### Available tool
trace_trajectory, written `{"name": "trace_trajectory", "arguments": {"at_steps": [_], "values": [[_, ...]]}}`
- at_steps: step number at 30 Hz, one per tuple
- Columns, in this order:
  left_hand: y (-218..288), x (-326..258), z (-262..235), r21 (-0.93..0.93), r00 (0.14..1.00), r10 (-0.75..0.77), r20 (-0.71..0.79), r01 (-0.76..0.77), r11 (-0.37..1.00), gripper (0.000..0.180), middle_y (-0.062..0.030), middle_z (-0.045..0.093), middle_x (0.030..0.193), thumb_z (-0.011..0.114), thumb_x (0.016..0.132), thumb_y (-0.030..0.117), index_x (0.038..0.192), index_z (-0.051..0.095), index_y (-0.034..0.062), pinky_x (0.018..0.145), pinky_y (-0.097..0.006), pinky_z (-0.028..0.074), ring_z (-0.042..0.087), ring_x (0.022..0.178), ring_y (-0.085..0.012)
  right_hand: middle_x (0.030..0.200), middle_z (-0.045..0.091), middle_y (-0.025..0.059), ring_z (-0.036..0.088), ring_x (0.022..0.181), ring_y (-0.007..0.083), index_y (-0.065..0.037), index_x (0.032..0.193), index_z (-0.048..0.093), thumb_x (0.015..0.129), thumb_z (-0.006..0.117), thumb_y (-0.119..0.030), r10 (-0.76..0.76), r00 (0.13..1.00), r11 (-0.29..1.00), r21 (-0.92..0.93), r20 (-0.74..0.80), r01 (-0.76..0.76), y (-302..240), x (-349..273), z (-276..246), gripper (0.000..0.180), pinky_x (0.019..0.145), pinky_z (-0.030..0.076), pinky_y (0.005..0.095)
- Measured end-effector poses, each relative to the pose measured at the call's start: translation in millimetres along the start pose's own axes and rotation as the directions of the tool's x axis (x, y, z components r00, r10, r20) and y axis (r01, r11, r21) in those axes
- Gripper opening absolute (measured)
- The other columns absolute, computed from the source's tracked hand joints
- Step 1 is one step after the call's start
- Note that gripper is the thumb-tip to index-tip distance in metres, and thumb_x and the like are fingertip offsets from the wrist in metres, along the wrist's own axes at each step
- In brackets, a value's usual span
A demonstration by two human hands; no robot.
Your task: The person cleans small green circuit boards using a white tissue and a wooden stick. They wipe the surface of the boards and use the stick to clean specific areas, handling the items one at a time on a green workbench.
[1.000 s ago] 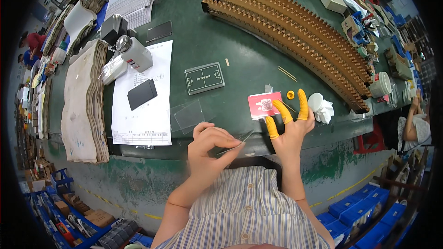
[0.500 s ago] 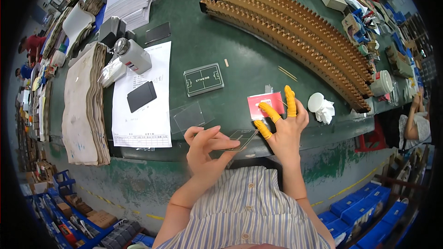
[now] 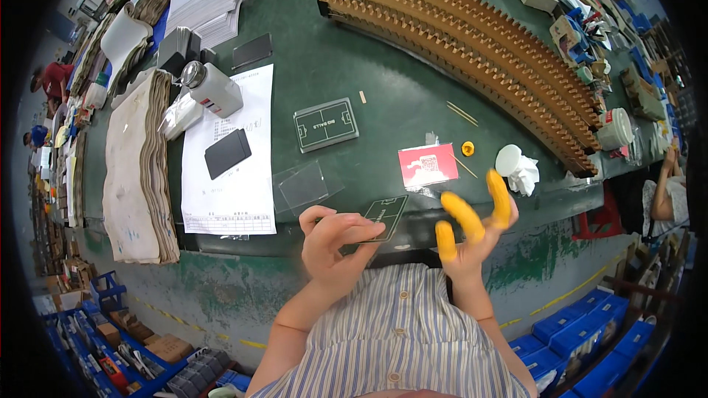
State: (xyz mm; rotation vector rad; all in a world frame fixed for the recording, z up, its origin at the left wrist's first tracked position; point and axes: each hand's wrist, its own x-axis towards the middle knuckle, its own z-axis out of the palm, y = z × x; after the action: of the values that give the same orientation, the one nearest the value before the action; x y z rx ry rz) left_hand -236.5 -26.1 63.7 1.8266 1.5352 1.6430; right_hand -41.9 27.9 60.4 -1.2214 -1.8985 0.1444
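Pinched between the thumb and fingers of my left hand [image 3: 335,245] is a thin dark green card [image 3: 386,218] with white pitch-like lines, tilted near the table's front edge. My right hand [image 3: 476,239] wears yellow finger cots on several fingers, which are spread apart with nothing visible between them. Just beyond it lies a red card [image 3: 428,165] with a white printed square. A toothpick [image 3: 464,166] rests beside that card, and a small yellow rolled finger cot [image 3: 467,149] sits behind it. Farther left is a stack of similar green cards [image 3: 326,126].
Slotted brown racks [image 3: 457,59] curve across the far right. A white round lid and crumpled tissue [image 3: 523,179] lie right of the red card. On the left are a printed sheet [image 3: 221,206], dark cards [image 3: 228,154], a pump bottle [image 3: 217,92] and clear film [image 3: 302,184].
My right hand has drawn back from the red card toward my body, uncovering the card, the toothpick and the rolled finger cot. The card in my left hand has tilted more upright.
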Motion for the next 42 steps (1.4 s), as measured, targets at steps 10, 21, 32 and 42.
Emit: {"name": "trace_trajectory", "arguments": {"at_steps": [10,21,32,42], "values": [[11.6,2.0,-1.8,0.140,0.998,0.012,0.065,-0.021,0.990,0.046,0.0024,0.072,0.091,0.079,0.067,0.005,0.107,0.056,0.0087,0.089,-0.033,0.033,0.063,0.088,-0.0091,0.113,0.031,0.0061,0.032,0.109,0.0249,-0.030,0.112,0.063,0.071,0.075,-0.049,-0.158,0.974,0.987,0.009,0.160,0.159,-20.2,-13.9,-16.0,0.047,0.085,0.035,0.0323],[16.2,4.1,-1.9,0.199,0.998,0.017,0.063,-0.030,0.980,0.039,0.0031,0.071,0.087,0.079,0.065,0.008,0.101,0.064,0.0102,0.086,-0.032,0.034,0.063,0.081,-0.0111,0.117,0.034,0.0064,0.030,0.111,0.0266,-0.034,0.105,0.069,0.076,0.072,-0.047,-0.203,0.967,0.979,-0.002,0.156,0.206,-23.7,-12.8,-13.2,0.032,0.088,0.035,0.0349],[15.6,4.4,-3.1,0.203,0.997,0.028,0.066,-0.041,0.978,0.040,0.0037,0.071,0.087,0.079,0.064,0.008,0.101,0.063,0.0104,0.087,-0.032,0.034,0.062,0.080,-0.0108,0.124,0.038,0.0061,0.030,0.111,0.0271,-0.035,0.099,0.073,0.077,0.069,-0.047,-0.172,0.978,0.984,0.055,0.120,0.167,-24.0,-14.1,-8.7,0.025,0.089,0.034,0.0372],[13.9,3.4,-5.1,0.190,0.993,0.046,0.107,-0.066,0.980,0.056,0.0020,0.072,0.086,0.080,0.065,-0.001,0.110,0.049,0.0087,0.089,-0.033,0.032,0.061,0.081,-0.0094,0.124,0.040,0.0070,0.031,0.112,0.0277,-0.034,0.097,0.074,0.076,0.069,-0.047,-0.189,0.976,0.979,0.099,0.110,0.178,-21.4,-13.0,-8.0,0.026,0.089,0.034,0.0389]]}}
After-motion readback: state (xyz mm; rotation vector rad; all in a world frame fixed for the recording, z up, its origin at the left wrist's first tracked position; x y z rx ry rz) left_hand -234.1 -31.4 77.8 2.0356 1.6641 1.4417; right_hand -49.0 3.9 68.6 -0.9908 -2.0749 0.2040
